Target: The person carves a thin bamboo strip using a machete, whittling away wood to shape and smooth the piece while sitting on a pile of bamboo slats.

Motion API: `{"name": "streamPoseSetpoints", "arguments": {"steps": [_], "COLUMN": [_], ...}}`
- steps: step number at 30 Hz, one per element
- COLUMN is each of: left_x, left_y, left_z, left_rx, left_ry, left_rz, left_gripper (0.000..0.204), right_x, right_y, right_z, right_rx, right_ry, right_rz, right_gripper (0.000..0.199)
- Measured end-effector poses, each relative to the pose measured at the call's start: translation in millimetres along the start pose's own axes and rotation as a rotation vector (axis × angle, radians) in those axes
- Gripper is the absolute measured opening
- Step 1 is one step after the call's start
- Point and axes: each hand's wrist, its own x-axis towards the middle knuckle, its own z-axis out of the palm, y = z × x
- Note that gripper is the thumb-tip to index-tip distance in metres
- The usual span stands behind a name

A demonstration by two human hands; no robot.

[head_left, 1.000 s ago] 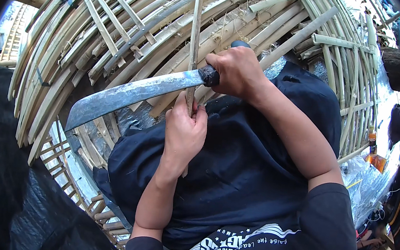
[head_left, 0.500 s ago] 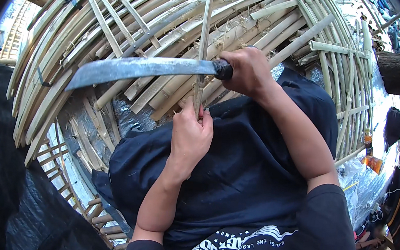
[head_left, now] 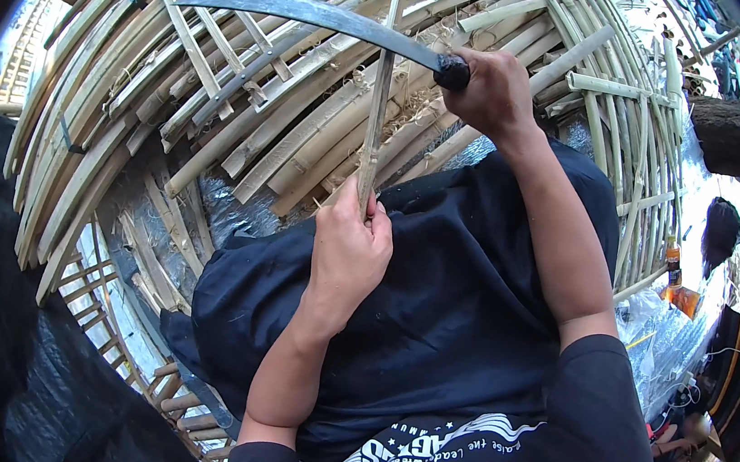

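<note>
My right hand (head_left: 493,94) is wrapped round the dark handle of a machete (head_left: 308,12). Its long, slightly curved blade points left and crosses a narrow bamboo strip (head_left: 378,109). My left hand (head_left: 351,252) grips the lower end of that strip, which stands out away from my lap. Dark cloth (head_left: 438,275) covers my legs below both hands. Just beyond my hands lie many split bamboo slats (head_left: 308,137), with curled shavings (head_left: 422,95) among them. Whether the blade bites into the strip cannot be made out.
A bamboo lattice frame (head_left: 627,142) stands at the right, near a bottle with amber liquid (head_left: 680,294). A thick log (head_left: 737,136) juts in at the far right. Black sheeting (head_left: 78,389) covers the lower left, beside a slatted bamboo piece (head_left: 102,301). Another person's hand (head_left: 683,446) shows at lower right.
My right hand has moved the machete away from me and slightly right, so the blade crosses the strip higher up. My left hand keeps its grip at nearly the same place.
</note>
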Motion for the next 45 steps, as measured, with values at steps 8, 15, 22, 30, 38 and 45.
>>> {"name": "streamPoseSetpoints", "arguments": {"steps": [8,15,22,30,38,45], "left_x": [-6,-11,-2,-12,-20,-24], "left_y": [10,9,15,15,11,17], "left_z": [-6,8,-3,-7,6,-5], "left_rx": [-0.017,0.002,0.127,0.099,0.087,0.121], "left_ry": [-0.042,-0.099,-0.134,-0.102,-0.13,-0.153], "left_rz": [-0.058,-0.018,-0.089,-0.008,0.011,-0.005], "left_gripper": [0.01,0.009,0.005,0.007,0.008,0.008], "right_x": [4,10,10,11,10,23], "right_y": [-16,31,7,15,31,40], "right_z": [3,-8,2,-2,-12,-9], "right_rx": [0.011,0.052,0.003,-0.113,-0.017,-0.173], "right_ry": [-0.094,0.044,-0.124,-0.037,0.042,0.016], "right_rz": [-0.039,0.151,0.062,0.116,0.199,0.327], "right_gripper": [0.008,0.016,0.011,0.013,0.019,0.017]}}
